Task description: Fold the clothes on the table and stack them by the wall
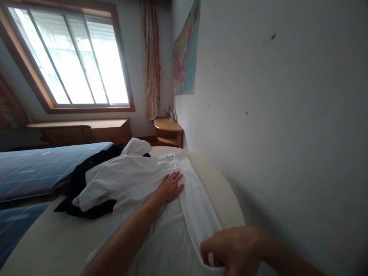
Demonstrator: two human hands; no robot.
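Observation:
A white shirt-like garment (126,174) with a hood or collar lies spread over a round cream tabletop (230,195). Its right side is folded over in a long strip. My left hand (170,186) rests flat on the cloth beside the fold's edge, fingers spread. Lower right, my right hand (232,245) is closed, its curled fingers pinching the near end of the folded strip. Beneath the white cloth on the left lies a black garment (92,212), partly covered.
A white wall (273,153) runs close along the table's right side. Blue checked mattresses (43,166) lie to the left. Farther back are a wooden desk (109,124), a corner shelf (168,125) with small items, a window (77,61), a curtain (152,65) and a map (186,57).

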